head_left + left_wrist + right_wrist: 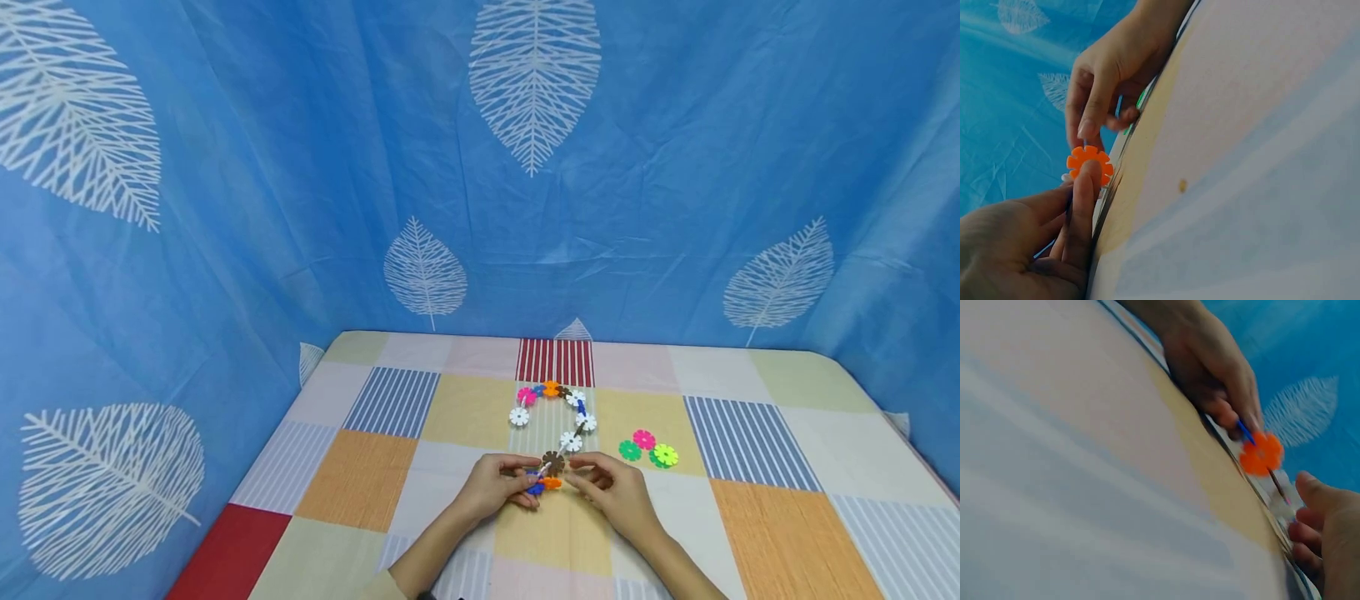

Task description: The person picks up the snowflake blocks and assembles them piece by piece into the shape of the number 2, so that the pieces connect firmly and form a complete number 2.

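A chain of small notched plastic flower discs curves over the patchwork cloth in the head view. At its near end are a brown disc (553, 462), an orange disc (552, 483) and a blue disc (534, 485). My left hand (491, 487) pinches this end between thumb and fingers, around the blue disc. Close on the other side is my right hand (618, 496), thumb and fingers apart beside the brown and orange discs. In the left wrist view a left fingertip overlaps the orange disc (1090, 165). The right wrist view shows the right thumb (1313, 487) raised away from the chain.
Loose discs lie right of the hands: a pink one (643, 439), a yellow-green one (665, 454) and green ones (630, 450). The chain's far end stops at a white disc (519, 417). A blue leaf-print curtain (637, 208) hangs behind the patchwork-covered table (450, 408).
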{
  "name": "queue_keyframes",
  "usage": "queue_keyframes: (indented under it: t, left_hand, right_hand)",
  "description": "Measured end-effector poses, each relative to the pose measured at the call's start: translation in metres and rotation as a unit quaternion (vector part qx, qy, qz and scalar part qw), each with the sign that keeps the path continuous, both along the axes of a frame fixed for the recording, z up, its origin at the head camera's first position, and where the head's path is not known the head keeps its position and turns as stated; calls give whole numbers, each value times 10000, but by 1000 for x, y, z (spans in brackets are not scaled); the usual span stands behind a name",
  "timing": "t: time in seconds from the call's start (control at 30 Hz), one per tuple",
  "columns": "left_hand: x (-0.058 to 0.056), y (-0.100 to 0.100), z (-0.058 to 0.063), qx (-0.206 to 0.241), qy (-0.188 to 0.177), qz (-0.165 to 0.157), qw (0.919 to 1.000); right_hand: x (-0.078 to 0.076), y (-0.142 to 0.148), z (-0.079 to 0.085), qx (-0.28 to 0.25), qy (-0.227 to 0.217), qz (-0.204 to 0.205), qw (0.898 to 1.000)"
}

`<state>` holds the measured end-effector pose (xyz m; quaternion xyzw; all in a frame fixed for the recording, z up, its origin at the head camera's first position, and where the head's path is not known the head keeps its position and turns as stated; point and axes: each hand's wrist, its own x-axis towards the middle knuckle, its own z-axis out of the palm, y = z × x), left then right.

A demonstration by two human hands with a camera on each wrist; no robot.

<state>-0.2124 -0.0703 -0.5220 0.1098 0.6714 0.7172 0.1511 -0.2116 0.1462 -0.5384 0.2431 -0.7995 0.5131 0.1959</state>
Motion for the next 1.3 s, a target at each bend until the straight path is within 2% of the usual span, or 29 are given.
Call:
queue_keyframes:
  t: [0.07, 0.17, 0.23, 0.33, 0.5, 0.7, 0.93, 1.07, 1.13, 1.2, 1.3]
  left_hand:
    - [-1, 0, 1, -102, 41, -12, 9999]
    - [-2, 1, 2, -226, 77, -16, 9997]
    - [-2, 1, 2, -317, 75, -17, 9995]
    - [-2, 0, 1, -419, 101, -34, 9991]
    - [-2, 0, -1, -476, 87, -73, 9988]
    - [-3, 0, -1, -467, 36, -168, 9988]
    - [-3, 0, -3, -456, 63, -117, 9989]
    - [-2, 1, -4, -365, -23, -108, 9993]
    - [-2, 1, -4, -337, -66, -93, 9994]
    - [-2, 1, -4, -328, -58, -50, 9994]
    - [-2, 1, -4, -290, 17, 5, 9996]
  right_hand:
    - [-6, 15, 1, 208, 350, -567, 9976]
    - [-13, 41, 0, 684, 723, -1473, 9841]
    - [-14, 58, 1, 1007, 698, -2007, 9720]
    - [-12, 76, 1, 1329, 395, -2448, 9596]
    - [-11, 88, 1, 1529, -64, -2529, 9553]
    - [-10, 89, 2, 1430, -92, -2699, 9522]
    - [-12, 88, 3, 1288, -146, -2849, 9498]
    - [-10, 86, 3, 800, -317, -3002, 9500]
    - [-8, 82, 5, 441, -442, -2935, 9539]
    - [-7, 73, 8, 26, -602, -2737, 9599]
    - [-3, 50, 13, -608, -1082, -2224, 9670]
